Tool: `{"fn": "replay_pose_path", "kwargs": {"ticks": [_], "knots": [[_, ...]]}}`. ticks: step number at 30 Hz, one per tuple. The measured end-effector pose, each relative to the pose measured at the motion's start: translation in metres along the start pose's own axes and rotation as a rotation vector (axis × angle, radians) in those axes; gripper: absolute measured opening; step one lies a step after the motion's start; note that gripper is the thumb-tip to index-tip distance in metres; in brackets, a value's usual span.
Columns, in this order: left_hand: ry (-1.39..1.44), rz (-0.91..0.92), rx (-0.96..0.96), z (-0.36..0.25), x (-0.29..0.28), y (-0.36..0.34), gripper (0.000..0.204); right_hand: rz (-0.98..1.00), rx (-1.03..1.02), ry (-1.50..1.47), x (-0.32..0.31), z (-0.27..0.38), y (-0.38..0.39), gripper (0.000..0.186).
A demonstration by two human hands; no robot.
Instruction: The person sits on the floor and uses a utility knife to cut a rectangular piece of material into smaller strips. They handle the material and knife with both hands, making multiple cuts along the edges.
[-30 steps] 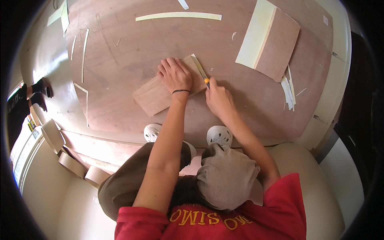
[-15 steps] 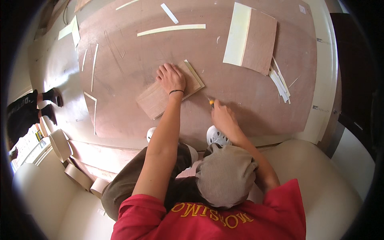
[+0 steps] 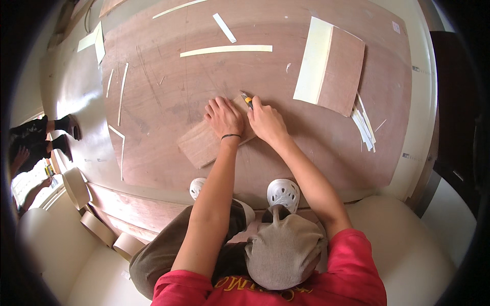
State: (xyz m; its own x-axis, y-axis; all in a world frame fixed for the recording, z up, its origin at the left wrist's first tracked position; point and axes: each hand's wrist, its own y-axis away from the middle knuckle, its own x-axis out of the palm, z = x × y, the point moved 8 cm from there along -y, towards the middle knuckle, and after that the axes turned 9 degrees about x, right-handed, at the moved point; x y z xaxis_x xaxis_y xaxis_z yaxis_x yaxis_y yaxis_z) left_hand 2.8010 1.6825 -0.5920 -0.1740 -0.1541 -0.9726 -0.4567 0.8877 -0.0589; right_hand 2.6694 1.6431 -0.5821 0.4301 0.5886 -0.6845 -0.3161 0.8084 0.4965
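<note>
A small rectangular wooden board [image 3: 200,145] lies at a slant on a large brown plywood sheet [image 3: 168,102]. My left hand [image 3: 224,117] presses down on the board's upper part, fingers resting on its surface. In my right hand [image 3: 267,122] is a utility knife [image 3: 248,100] with a yellow and dark handle. Its tip is at the board's far corner, just right of my left fingers. My right hand covers part of the board's right end.
Ahead lie a long pale strip [image 3: 227,50] and a shorter white strip [image 3: 224,28]. A second board with a pale sheet [image 3: 312,58] sits at the right, near a bundle of thin offcuts [image 3: 363,127]. Another person's legs [image 3: 61,125] show at the left.
My right hand has moved up and left, bringing the utility knife from beside the board to its far corner. My left hand still presses on the board.
</note>
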Motion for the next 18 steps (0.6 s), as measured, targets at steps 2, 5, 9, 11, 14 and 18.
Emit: {"fn": "replay_pose_path", "kwargs": {"ticks": [2,5,9,11,14,18], "knots": [[-0.014,0.011,-0.008,0.003,0.000,0.000,0.024,0.042,0.012,-0.002,0.002,0.003,-0.002,0.038],[-0.008,-0.003,-0.002,0.005,-0.001,0.000,0.024,0.071,0.029,-0.001,0.004,0.009,-0.002,0.039],[0.023,0.023,-0.020,-0.001,0.000,-0.001,0.024,0.057,0.060,0.005,-0.002,0.007,0.001,0.035],[0.023,0.020,-0.015,-0.002,-0.002,0.000,0.024,0.074,0.092,0.011,-0.003,0.006,0.006,0.031],[0.000,0.013,-0.013,0.003,-0.001,-0.001,0.024,0.124,0.132,0.036,0.000,-0.004,0.025,0.027],[0.008,-0.030,0.006,-0.001,-0.002,0.002,0.024,0.172,0.190,0.051,0.010,-0.032,0.060,0.025]]}}
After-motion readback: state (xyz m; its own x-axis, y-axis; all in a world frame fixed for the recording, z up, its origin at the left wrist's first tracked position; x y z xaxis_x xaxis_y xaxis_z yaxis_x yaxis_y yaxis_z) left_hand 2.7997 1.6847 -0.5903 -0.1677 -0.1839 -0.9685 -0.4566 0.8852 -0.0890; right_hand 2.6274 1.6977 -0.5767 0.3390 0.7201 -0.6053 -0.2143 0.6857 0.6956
